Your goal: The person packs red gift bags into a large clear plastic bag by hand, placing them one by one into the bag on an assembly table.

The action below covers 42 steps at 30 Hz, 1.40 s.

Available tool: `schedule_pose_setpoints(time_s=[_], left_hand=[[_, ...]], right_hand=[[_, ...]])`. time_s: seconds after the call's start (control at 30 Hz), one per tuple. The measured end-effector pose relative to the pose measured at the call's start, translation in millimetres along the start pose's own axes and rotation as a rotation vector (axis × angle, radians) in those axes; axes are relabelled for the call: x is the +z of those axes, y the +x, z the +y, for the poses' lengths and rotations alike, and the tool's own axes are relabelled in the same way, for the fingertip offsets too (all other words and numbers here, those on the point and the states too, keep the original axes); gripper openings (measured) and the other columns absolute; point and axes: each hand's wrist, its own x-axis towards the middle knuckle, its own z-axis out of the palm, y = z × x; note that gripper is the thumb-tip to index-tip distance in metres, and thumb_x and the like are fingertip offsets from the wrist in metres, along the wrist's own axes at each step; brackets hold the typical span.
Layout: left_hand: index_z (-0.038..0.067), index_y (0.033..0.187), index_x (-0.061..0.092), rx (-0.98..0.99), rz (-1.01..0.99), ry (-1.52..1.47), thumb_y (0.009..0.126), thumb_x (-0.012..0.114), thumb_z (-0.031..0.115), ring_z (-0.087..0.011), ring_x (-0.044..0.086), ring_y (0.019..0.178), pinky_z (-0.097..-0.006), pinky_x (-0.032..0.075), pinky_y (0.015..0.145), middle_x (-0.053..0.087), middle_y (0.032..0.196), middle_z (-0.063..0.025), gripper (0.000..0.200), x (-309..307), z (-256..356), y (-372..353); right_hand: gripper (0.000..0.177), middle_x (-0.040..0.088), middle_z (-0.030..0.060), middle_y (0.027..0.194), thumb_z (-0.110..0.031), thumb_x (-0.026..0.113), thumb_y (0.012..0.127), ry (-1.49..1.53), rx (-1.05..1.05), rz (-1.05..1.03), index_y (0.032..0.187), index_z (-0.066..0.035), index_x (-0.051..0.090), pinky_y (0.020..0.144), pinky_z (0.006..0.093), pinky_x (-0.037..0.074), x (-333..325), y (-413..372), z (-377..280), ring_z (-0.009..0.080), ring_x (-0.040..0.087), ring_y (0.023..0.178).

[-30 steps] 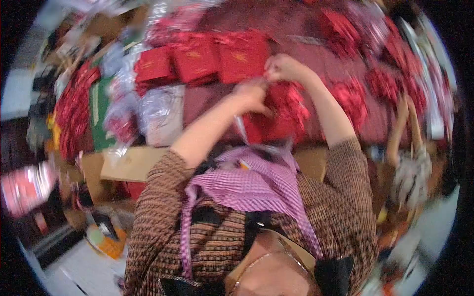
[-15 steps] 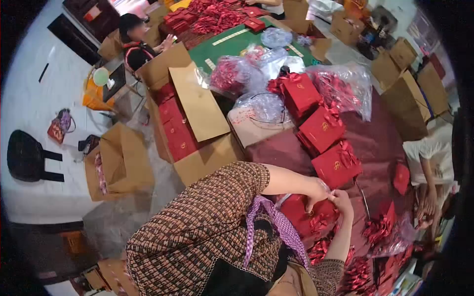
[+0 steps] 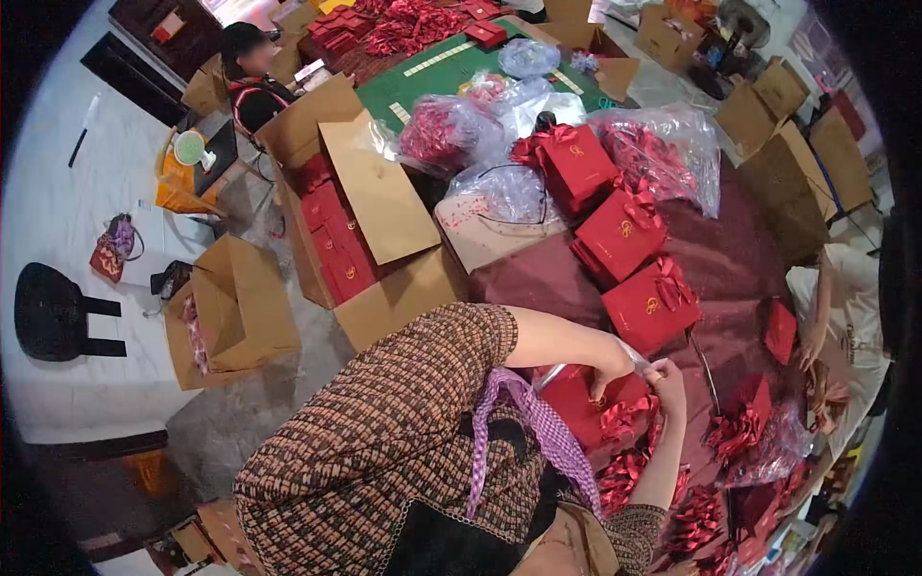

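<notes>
A red gift bag [image 3: 567, 403] with a gold mark and a shiny red ribbon [image 3: 629, 419] lies on the table close to my body. My left hand [image 3: 615, 370] is over its upper part, one digit pointing down near the gold mark. The fingers look closed, but what they hold is hidden. Beside it, my right hand [image 3: 665, 384] is closed in a pinch on a clear plastic strip [image 3: 634, 356], which runs toward my left wrist. Just beyond my hands, several more red gift bags [image 3: 651, 305] with ribbons lie in an overlapping row.
A cardboard box [image 3: 384, 312] holding red bags stands left of the dark red tablecloth [image 3: 735, 254]. Plastic-wrapped bundles [image 3: 663, 158] lie farther back. Another person [image 3: 254, 86] is at far left; a person's arm [image 3: 816, 326] shows at right. An open carton [image 3: 252, 317] stands on the floor.
My right hand has shifted slightly away from my left, and more of the clear strip shows between them. The person at far left now has a pale object near the hands. The view has tilted a little.
</notes>
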Motion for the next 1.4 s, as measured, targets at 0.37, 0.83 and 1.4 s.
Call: schedule_pose_setpoints(time_s=[0.37, 0.83, 1.4], left_hand=[[0.005, 0.135, 0.037, 0.142, 0.144, -0.079, 0.042, 0.089, 0.04, -0.0279, 0.054, 0.111, -0.0332, 0.043, 0.094, 0.051, 0.127, -0.0177, 0.112, -6, -8, -8], [0.002, 0.138, 0.027, 0.232, 0.214, -0.07, 0.054, 0.083, 0.042, -0.0338, 0.04, 0.125, -0.038, 0.035, 0.103, 0.04, 0.135, -0.0247, 0.109, 0, -26, -4], [-0.007, 0.124, 0.04, 0.113, 0.05, -0.159, 0.058, 0.08, 0.042, -0.0373, 0.049, 0.117, -0.0388, 0.038, 0.099, 0.05, 0.122, -0.0286, 0.092, 0, -25, -4]], right_hand=[[0.016, 0.061, 0.0086, 0.078, -0.014, 0.066, 0.077, -0.261, -0.168, -0.07, 0.08, 0.0, 0.059, 0.068, 0.0315, 0.047, -9, -19, -36, 0.0171, 0.058, 0.073], [0.016, 0.062, 0.0037, 0.072, -0.01, 0.063, 0.081, -0.352, -0.416, 0.256, 0.096, -0.003, 0.061, 0.062, 0.0257, 0.048, -15, -86, -73, 0.0113, 0.058, 0.066], [0.021, 0.062, 0.0019, 0.093, -0.016, 0.061, 0.086, 0.903, 0.027, 0.491, 0.1, 0.0, 0.062, 0.078, 0.0261, 0.043, 92, -141, 68, 0.0109, 0.055, 0.085]])
